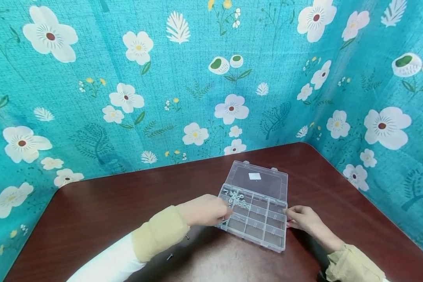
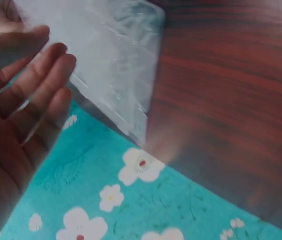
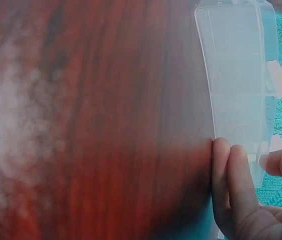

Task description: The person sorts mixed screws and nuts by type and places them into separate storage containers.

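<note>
A clear plastic compartment box [image 1: 255,223] lies on the table with its lid [image 1: 257,181] folded back. Nuts and other small metal hardware [image 1: 237,197] sit in its far-left compartments. Over the box's left edge is my left hand [image 1: 208,209]; a small metal screw [image 1: 223,218] shows at its fingertips. Bent fingers and the thumb of the left hand [image 2: 21,95] appear beside the box wall in the left wrist view. My right hand [image 1: 304,219] grips the box's right side. In the right wrist view, the thumb and fingers [image 3: 238,170] lie on either side of the wall.
Two loose screws, one near the left sleeve [image 1: 187,237] and another screw [image 1: 170,257] closer to me, lie on the dark red wooden table [image 1: 127,203]. A blue flowered curtain [image 1: 183,86] hangs along the table's back and right edges. A white label [image 1: 255,176] marks the lid.
</note>
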Tool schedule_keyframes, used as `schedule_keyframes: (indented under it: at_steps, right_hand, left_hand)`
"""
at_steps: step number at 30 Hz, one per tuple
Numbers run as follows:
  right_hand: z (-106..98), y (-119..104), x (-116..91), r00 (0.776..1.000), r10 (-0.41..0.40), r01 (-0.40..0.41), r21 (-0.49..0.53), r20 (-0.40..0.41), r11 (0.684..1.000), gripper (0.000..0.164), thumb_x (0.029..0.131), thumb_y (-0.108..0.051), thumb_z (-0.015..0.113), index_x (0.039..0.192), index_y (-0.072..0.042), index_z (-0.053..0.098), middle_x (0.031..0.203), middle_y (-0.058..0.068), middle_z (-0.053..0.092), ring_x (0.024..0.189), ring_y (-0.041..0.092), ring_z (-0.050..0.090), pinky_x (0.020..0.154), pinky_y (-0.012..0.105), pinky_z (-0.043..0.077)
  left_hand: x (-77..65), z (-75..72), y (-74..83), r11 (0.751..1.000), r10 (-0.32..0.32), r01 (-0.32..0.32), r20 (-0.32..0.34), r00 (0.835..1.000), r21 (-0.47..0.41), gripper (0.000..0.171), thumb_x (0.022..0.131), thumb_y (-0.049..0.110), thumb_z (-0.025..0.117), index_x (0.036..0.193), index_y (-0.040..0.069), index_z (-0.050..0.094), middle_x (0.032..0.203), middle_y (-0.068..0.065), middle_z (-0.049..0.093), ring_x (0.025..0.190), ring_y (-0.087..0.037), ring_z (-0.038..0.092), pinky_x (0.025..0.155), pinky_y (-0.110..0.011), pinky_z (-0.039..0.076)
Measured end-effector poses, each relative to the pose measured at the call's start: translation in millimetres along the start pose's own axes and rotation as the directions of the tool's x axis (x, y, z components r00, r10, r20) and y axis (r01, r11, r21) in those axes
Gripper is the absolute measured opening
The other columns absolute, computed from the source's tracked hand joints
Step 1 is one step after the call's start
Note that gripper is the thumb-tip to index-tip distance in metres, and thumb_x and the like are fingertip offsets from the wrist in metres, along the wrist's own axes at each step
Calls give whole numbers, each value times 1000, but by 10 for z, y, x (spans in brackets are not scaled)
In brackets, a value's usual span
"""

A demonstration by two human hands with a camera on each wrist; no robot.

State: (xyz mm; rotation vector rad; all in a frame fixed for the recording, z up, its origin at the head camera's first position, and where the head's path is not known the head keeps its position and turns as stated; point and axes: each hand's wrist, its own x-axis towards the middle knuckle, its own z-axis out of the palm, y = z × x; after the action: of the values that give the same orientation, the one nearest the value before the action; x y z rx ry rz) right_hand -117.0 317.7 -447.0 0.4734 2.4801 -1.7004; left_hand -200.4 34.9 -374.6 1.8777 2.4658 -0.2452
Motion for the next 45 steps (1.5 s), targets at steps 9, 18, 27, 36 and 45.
schedule_keyframes:
  at_steps: [9, 18, 27, 36, 45]
  right_hand:
    - [-17, -10, 25, 999, -21, 20, 32, 27, 999, 38, 89, -11, 51, 104, 24, 47, 78, 8, 60, 65, 10, 59, 63, 24, 52]
    - [-54, 124, 128, 995, -84, 77, 109, 58, 991, 43, 86, -18, 58, 98, 22, 50, 79, 10, 60, 65, 10, 59, 62, 25, 52]
    - [-29, -20, 99, 1000, -3, 3, 1, 15, 1000, 38, 90, -13, 51, 102, 23, 48, 78, 8, 60, 65, 11, 59, 61, 25, 52]
    - [-23, -13, 92, 1000, -11, 11, 22, 9, 1000, 37, 89, -12, 51, 102, 23, 48, 78, 8, 60, 65, 10, 59, 62, 25, 52]
    - [-19, -23, 82, 1000, -10, 10, 8, 4, 1000, 37, 88, -11, 50, 101, 23, 50, 76, 8, 60, 63, 11, 60, 61, 23, 51]
  left_hand:
    - [-406, 63, -74, 988, 109, -101, -65, 992, 119, 10, 75, 12, 69, 78, 22, 69, 72, 12, 60, 63, -4, 51, 58, -18, 43]
    - [-662, 277, -149, 985, 112, -109, -14, 994, 136, 11, 71, 14, 75, 77, 21, 69, 71, 12, 59, 62, -4, 51, 61, -19, 45]
    - [-741, 492, -228, 996, 56, -55, -18, 998, 76, 20, 69, 7, 72, 66, 22, 60, 62, 14, 48, 53, 0, 40, 48, -17, 36]
    - [-631, 513, -109, 996, 60, -60, -6, 998, -59, 26, 59, 4, 65, 60, 21, 46, 59, 14, 38, 51, -2, 33, 46, -17, 29]
    - [-405, 319, -21, 883, 3, 1, 8, 1000, -469, 20, 66, 0, 63, 67, 16, 51, 61, 12, 45, 55, 3, 38, 50, -9, 32]
